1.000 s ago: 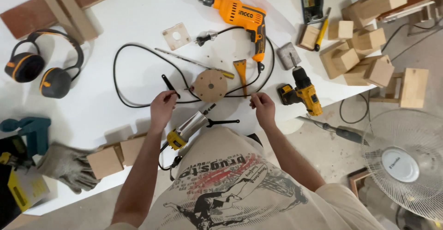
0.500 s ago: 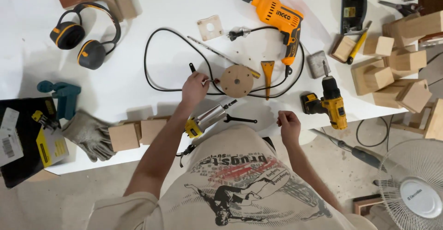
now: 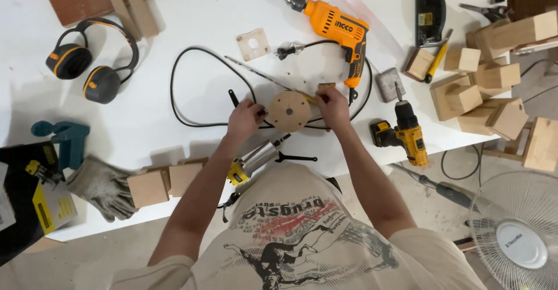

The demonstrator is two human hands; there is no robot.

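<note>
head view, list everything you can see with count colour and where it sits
round wooden disc: 1, tan, table centre, between both hands
corded drill: 1, orange, top centre
cordless drill: 1, yellow and black, right table edge
ear defenders: 1 pair, black and orange, upper left
work gloves: grey, lower left
wooden blocks: many, pale, right side
square wooden plate: 1, pale, top centre
fan: 1, white, floor lower right
left hand: on disc's left edge
right hand: on disc's right edge
</note>
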